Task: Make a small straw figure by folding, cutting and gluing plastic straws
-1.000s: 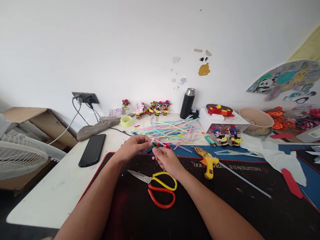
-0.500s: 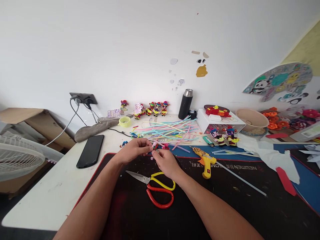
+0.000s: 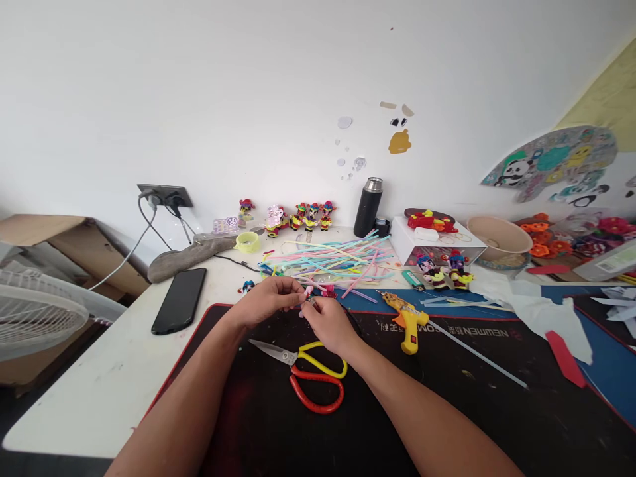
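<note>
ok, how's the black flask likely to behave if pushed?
The black flask may tip, being tall and narrow. Its body looks rigid, so probably little give. Once down, its round sides could let it roll, perhaps into the coloured strips.

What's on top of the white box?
On the white box: a red-and-yellow bundle, a small white block and a dark oval thing, partly hidden by the bundle. The spots right underneath them are covered, so can't be seen.

Open mat (image 3: 271, 430) before scissors (image 3: 285, 357), glue gun (image 3: 410, 321) blocking right, straws (image 3: 342, 260) crowding behind hands (image 3: 273, 299) (image 3: 328, 322)
</note>
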A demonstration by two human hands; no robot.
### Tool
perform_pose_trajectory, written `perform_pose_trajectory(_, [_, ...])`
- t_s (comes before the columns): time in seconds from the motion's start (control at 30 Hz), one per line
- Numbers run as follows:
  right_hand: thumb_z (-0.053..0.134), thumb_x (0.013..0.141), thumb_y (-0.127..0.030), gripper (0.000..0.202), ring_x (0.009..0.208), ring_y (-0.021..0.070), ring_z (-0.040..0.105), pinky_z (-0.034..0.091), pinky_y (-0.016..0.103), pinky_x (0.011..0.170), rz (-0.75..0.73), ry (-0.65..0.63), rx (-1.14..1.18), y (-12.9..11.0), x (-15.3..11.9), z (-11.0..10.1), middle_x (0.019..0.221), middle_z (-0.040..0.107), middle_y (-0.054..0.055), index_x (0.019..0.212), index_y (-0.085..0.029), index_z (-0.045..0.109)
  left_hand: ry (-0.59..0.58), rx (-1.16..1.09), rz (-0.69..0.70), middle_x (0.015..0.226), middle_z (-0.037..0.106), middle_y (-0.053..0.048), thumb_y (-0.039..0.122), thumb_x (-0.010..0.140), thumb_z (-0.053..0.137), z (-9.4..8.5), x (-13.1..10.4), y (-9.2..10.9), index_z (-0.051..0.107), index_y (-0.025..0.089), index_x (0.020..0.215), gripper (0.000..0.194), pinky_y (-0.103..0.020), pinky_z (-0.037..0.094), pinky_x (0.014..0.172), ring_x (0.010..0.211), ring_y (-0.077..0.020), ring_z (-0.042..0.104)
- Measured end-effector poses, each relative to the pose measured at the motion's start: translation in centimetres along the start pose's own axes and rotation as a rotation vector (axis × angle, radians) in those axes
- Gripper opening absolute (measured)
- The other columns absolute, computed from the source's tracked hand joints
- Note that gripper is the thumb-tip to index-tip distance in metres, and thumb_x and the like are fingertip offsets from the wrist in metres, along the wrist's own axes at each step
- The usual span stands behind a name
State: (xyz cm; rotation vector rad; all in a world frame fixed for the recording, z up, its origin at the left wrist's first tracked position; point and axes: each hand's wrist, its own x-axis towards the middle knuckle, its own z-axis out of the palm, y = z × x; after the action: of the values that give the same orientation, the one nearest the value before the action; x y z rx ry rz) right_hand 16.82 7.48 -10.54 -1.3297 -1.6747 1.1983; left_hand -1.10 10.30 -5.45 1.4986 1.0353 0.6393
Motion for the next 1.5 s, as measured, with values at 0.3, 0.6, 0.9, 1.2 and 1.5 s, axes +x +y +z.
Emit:
perform_pose_trajectory(0.3, [0.051, 0.094, -0.04, 0.036, 0.048, 0.0122, 0.041, 0.022, 0.027, 0.051, 0.035, -0.01, -0.019, -0.1, 0.1, -0.1, 0.048, 0.045, -0.006, 0.063, -0.021, 0.051, 0.008, -0.021, -0.003, 0.066, 0.061, 0.001, 0.051, 0.07, 0.084, 0.2, 0.0, 0.2, 0.07, 0.017, 0.079, 0.038, -0.026, 0.039, 0.062, 0.063, -0.0138, 0.049])
perform_pose_trajectory(0.6, [0.051, 0.095, -0.044, 0.038, 0.048, 0.0123, 0.041, 0.022, 0.027, 0.05, 0.03, -0.014, 0.005, 0.2, 0.2, -0.1, 0.048, 0.044, -0.006, 0.064, -0.022, 0.051, 0.0, 0.0, -0.014, 0.069, 0.063, -0.001, 0.05, 0.076, 0.081, -0.6, -0.3, -0.2, 0.072, 0.016, 0.082, 0.036, -0.026, 0.038, 0.06, 0.063, -0.014, 0.05])
perform_pose_trajectory(0.9, [0.052, 0.094, -0.048, 0.043, 0.053, 0.0118, 0.035, 0.021, 0.027, 0.051, -0.015, -0.014, -0.025, -0.2, -0.1, -0.2, 0.054, 0.04, -0.005, 0.061, -0.023, 0.04, -0.058, -0.056, -0.028, 0.071, 0.062, 0.0, 0.042, 0.076, 0.081, -0.6, -0.2, -0.3, 0.073, 0.016, 0.082, 0.028, -0.026, 0.036, 0.06, 0.063, -0.0128, 0.048])
perform_pose_trajectory(1.2, [0.053, 0.093, -0.046, 0.04, 0.054, 0.012, 0.037, 0.023, 0.027, 0.052, -0.008, 0.003, -0.03, -0.4, -0.1, -0.4, 0.055, 0.042, -0.005, 0.062, -0.021, 0.048, -0.099, -0.159, -0.068, 0.062, 0.053, 0.002, 0.046, 0.072, 0.083, -0.8, -0.4, -0.3, 0.069, 0.016, 0.076, 0.033, -0.026, 0.028, 0.056, 0.058, -0.0114, 0.04])
perform_pose_trajectory(1.5, [0.053, 0.094, -0.05, 0.044, 0.051, 0.0121, 0.038, 0.023, 0.027, 0.051, -0.002, 0.028, -0.003, 0.0, 0.1, -0.4, 0.052, 0.041, -0.006, 0.061, -0.023, 0.042, -0.11, -0.108, -0.079, 0.062, 0.055, 0.001, 0.047, 0.071, 0.083, -1.0, -0.7, 0.1, 0.071, 0.016, 0.075, 0.033, -0.026, 0.029, 0.056, 0.057, -0.012, 0.04])
